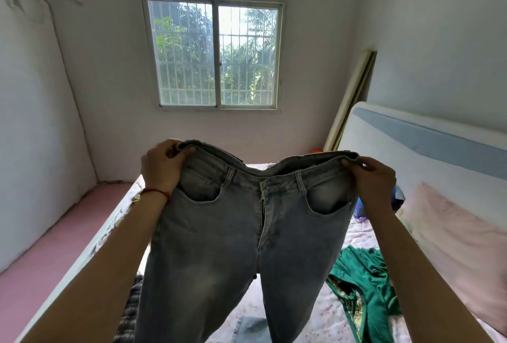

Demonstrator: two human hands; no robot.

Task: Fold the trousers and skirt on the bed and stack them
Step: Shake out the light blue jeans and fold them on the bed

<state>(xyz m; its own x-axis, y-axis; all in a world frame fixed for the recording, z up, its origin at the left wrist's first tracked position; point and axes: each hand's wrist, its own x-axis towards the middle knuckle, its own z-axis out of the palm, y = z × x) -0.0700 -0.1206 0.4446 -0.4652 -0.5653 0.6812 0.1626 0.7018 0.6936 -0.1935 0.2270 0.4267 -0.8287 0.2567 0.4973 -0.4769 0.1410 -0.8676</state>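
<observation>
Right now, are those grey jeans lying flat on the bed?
No, the jeans hang in the air above the bed, held up at the waistband by the left hand and right hand.

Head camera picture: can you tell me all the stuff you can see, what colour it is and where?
jeans: one, grey, held up by the waistband over the bed
green garment: one, green with a patterned lining, crumpled on the bed at right
checked cloth: one, dark checks, on the bed behind the jeans' left leg
bed: one, pale floral cover
pillow: one, pink, right side of the bed
headboard: one, white and blue, far right
window: one, white frame with bars, back wall
left hand: grips the waistband's left end
right hand: grips the waistband's right end
</observation>
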